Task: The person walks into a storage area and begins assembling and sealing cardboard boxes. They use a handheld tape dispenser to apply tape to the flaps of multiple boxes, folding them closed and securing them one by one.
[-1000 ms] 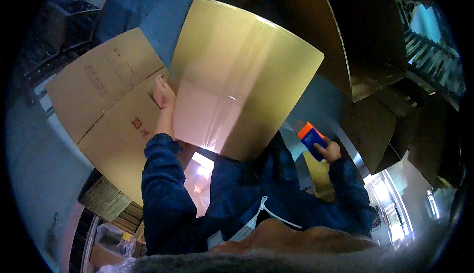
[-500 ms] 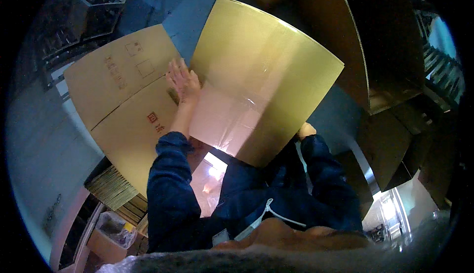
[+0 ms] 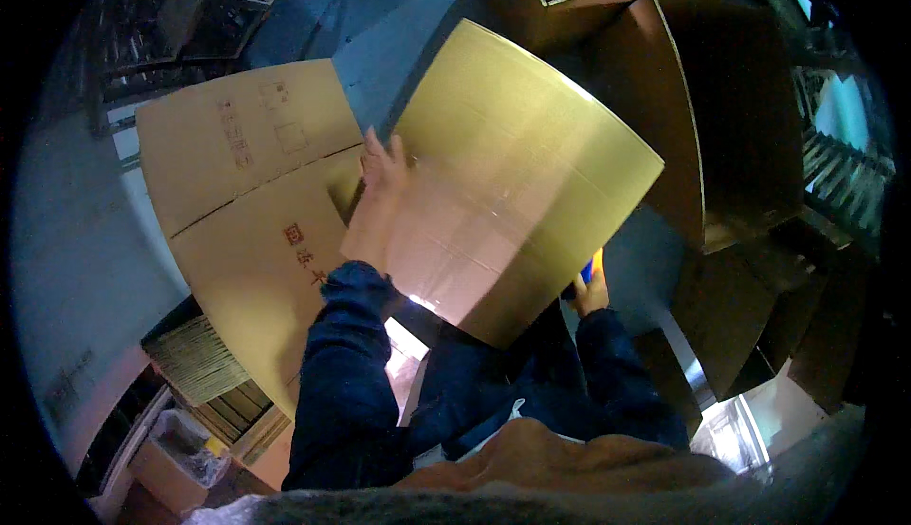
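From my remote feed, the biggest thing I have is a yellow-tan carton (image 3: 512,193), tilted in the middle of the view in front of the wearer's body, with a pale glare and a darker band across its face. Just to its left I see a printed brown carton (image 3: 237,202), nearly as large, with a seam across it and reddish marks on its surface. To the right I make out a dark carton (image 3: 745,117) with its mouth showing, its edge catching light. At lower left I have a stack of cardboard (image 3: 199,359), edges toward me, and near it a small box (image 3: 171,478) with a clear plastic liner.

I see the left hand (image 3: 382,178) at the yellow-tan carton's left edge, fingers spread and pointing upward; how firmly it presses, I cannot tell. I find the right hand (image 3: 592,294) just beside that carton's lower right edge, fingers curled around a blue-and-orange tool (image 3: 586,271). The carton partly hides this tool, so I cannot read its full shape.
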The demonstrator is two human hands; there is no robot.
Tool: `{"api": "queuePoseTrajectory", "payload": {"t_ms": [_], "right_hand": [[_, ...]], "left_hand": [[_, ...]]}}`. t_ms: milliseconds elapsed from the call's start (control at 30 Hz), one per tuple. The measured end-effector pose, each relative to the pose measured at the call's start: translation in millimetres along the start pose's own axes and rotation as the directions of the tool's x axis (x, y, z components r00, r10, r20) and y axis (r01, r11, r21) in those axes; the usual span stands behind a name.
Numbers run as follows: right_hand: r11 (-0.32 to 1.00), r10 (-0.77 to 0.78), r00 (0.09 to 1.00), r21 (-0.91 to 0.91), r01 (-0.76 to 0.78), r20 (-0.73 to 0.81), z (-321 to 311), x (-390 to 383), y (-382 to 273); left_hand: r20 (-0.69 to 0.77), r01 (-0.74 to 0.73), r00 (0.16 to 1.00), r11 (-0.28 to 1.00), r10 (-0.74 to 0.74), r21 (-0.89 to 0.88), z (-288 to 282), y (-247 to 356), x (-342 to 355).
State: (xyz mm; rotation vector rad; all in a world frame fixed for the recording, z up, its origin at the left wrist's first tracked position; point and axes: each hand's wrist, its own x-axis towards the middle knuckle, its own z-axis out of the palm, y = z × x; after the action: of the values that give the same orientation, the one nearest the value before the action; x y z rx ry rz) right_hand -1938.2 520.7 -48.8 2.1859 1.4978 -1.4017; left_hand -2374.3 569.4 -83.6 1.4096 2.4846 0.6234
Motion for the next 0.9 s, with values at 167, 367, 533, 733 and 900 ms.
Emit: {"api": "queuePoseTrajectory", "payload": {"t_ms": [167, 367, 533, 733, 900], "right_hand": [[0.965, -0.253, 0.966, -0.083, 0.249, -0.048, -6.2, 2.7, -40.3], [0.929, -0.350, 0.930, -0.168, 0.329, -0.113, -23.0, 68.6, -71.0], [0.874, -0.221, 0.955, -0.475, 0.104, -0.197, -39.3, 121.7, -59.4], [0.867, -0.201, 0.939, -0.498, 0.038, -0.279, -57.3, 122.6, -43.5], [0.925, -0.196, 0.932, -0.374, 0.073, -0.304, -73.7, 78.3, -43.1]], "left_hand": [[0.225, 0.447, 0.875, 0.894, -0.430, -0.029, -99.1, -48.9, -16.7], [0.076, 0.412, 0.911, 0.885, -0.406, -0.217, -202.2, -1.5, -103.4], [-0.020, 0.027, 0.995, 0.449, -0.099, -0.893, -106.0, 22.4, -84.5], [0.165, 0.189, 0.979, 0.829, -0.118, -0.526, 11.6, 22.0, -53.7], [0.094, -0.024, 0.993, 0.898, 0.073, -0.440, 48.1, 14.5, -97.3]]}}
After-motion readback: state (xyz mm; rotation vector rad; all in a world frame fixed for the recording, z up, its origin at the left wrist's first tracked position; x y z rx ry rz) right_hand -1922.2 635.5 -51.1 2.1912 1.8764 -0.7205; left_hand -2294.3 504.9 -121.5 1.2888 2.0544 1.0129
